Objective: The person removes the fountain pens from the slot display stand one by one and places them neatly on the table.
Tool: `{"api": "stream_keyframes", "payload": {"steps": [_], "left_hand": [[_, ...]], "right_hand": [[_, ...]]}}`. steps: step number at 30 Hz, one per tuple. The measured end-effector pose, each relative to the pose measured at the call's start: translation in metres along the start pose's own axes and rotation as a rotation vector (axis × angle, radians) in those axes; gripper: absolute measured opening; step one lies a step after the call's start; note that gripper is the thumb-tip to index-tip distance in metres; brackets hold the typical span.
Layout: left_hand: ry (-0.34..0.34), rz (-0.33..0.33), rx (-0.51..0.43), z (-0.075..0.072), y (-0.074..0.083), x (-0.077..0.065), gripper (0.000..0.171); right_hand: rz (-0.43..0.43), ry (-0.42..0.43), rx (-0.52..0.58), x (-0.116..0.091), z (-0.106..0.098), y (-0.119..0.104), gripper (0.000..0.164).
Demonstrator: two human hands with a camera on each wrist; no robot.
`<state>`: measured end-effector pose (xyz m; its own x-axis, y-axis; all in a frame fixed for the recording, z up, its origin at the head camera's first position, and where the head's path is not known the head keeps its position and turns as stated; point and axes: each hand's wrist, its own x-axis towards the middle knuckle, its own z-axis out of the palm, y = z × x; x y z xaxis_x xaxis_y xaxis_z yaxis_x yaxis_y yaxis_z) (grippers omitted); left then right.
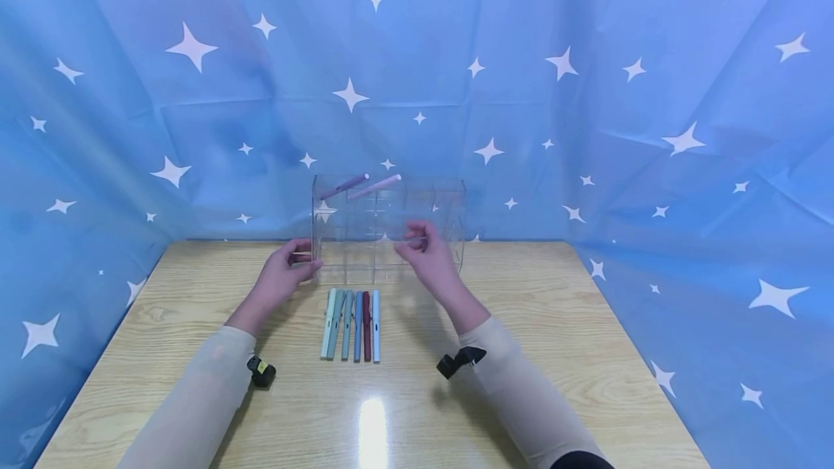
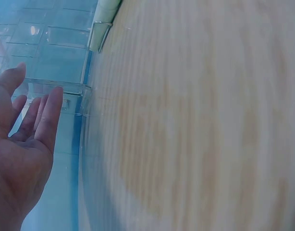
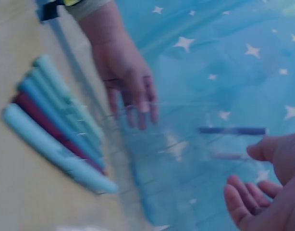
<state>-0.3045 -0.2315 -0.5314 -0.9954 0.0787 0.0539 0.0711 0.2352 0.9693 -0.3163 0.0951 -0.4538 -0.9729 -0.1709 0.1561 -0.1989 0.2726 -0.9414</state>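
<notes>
A clear compartment organizer (image 1: 360, 255) stands at the back of the table. A dark purple pen (image 1: 344, 187) and a lilac pen (image 1: 376, 187) lean in its upper left compartments. My left hand (image 1: 284, 273) touches the organizer's left side, its thumb by the front edge; in the left wrist view the fingers look nearly straight. My right hand (image 1: 430, 259) hovers before the organizer's right half, fingers loosely bent and holding nothing. Several capped pens lie side by side in front, from a mint pen (image 1: 329, 324) through a dark red pen (image 1: 367, 326) to a light blue pen (image 1: 376, 326).
The wooden table (image 1: 554, 382) meets a blue star-printed curtain (image 1: 521, 93) behind the organizer and along both sides. A strap with a small black camera sits at each wrist.
</notes>
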Motion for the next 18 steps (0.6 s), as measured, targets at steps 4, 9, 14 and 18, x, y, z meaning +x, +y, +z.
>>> {"api": "stream_keyframes", "payload": {"steps": [4, 9, 14, 18], "left_hand": [[-0.003, -0.001, -0.006, 0.0, 0.0, -0.001, 0.058], [-0.009, -0.01, -0.012, 0.0, 0.001, -0.002, 0.058], [-0.012, -0.011, -0.018, 0.0, 0.002, -0.003, 0.06], [-0.019, -0.015, -0.029, 0.0, 0.004, -0.004, 0.062]], "right_hand": [[-0.075, 0.034, 0.061, 0.018, -0.002, -0.02, 0.056], [-0.113, 0.063, 0.113, 0.045, 0.002, -0.039, 0.062], [-0.096, 0.063, 0.162, 0.069, 0.013, -0.051, 0.066], [-0.057, 0.056, 0.207, 0.084, 0.021, -0.053, 0.064]]}}
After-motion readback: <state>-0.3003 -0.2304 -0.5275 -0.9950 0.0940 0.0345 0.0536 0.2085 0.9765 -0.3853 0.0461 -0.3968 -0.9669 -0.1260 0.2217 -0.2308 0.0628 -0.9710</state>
